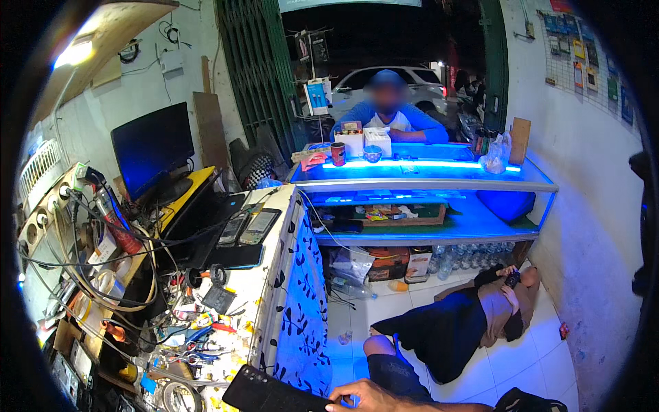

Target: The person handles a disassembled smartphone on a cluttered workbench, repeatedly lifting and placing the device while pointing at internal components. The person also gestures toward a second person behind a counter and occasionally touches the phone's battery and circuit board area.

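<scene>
My right hand (371,397) comes in at the lower edge and pinches the right end of a black smartphone (274,393). Its dark back faces up, with a camera area at the upper left corner; whether it is a whole phone or only its back cover, I cannot tell. The phone is held at the near end of the cluttered workbench (264,302), and its lower part is cut off by the picture's edge. My left hand is out of view. Left of the phone lie a roll of tape (180,397) and blue-handled pliers (199,334).
Opened phones (259,226) lie farther back on the bench, before a monitor (152,147). Cables (89,237) hang at the left. A glass counter (425,184) stands ahead, a person (388,113) behind it. Another person (473,316) lies on the tiled floor at the right.
</scene>
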Demonstrator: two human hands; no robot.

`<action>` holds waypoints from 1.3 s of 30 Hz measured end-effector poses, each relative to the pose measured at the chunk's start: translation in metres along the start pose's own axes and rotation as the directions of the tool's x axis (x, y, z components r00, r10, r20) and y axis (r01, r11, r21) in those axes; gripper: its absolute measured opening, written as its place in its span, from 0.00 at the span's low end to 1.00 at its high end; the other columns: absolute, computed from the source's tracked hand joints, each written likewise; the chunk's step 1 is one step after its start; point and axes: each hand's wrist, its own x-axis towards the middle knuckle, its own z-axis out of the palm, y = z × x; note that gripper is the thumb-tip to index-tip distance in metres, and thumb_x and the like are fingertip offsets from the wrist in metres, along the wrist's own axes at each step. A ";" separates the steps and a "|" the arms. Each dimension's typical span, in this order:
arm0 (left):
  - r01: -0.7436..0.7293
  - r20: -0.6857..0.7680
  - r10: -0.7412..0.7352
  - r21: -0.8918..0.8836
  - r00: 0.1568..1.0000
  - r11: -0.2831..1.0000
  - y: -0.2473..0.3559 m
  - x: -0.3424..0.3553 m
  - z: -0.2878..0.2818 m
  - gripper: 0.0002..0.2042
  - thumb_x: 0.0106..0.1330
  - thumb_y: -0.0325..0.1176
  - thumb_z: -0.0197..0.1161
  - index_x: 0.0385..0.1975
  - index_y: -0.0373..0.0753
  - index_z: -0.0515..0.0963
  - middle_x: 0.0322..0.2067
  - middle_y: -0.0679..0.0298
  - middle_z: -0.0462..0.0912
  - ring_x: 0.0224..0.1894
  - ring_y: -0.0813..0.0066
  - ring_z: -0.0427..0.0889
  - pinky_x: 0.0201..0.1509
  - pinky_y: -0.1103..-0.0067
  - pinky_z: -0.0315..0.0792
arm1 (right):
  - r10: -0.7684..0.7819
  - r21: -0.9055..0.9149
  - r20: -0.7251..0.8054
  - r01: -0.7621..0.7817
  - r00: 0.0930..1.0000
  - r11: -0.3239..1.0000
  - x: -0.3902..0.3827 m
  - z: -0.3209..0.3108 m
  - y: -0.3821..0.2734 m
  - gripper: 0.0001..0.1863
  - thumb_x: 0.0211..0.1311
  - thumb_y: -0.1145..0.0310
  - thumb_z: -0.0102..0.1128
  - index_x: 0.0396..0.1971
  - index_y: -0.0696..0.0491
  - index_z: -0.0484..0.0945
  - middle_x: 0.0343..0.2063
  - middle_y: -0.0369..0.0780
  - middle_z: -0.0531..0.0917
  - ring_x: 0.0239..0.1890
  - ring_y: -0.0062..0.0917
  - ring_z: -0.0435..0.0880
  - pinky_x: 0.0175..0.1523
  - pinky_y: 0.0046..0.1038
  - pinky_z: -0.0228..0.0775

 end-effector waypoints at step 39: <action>-0.027 0.099 0.030 -0.034 0.995 0.999 -0.046 -0.031 -0.002 0.22 0.73 0.20 0.54 0.66 0.29 0.65 0.47 0.58 0.83 0.44 0.75 0.82 0.48 0.80 0.76 | 0.000 -0.041 0.018 0.000 1.000 0.999 0.012 -0.008 -0.017 0.23 0.75 0.54 0.56 0.28 0.60 0.72 0.17 0.40 0.62 0.23 0.17 0.59 0.27 0.30 0.58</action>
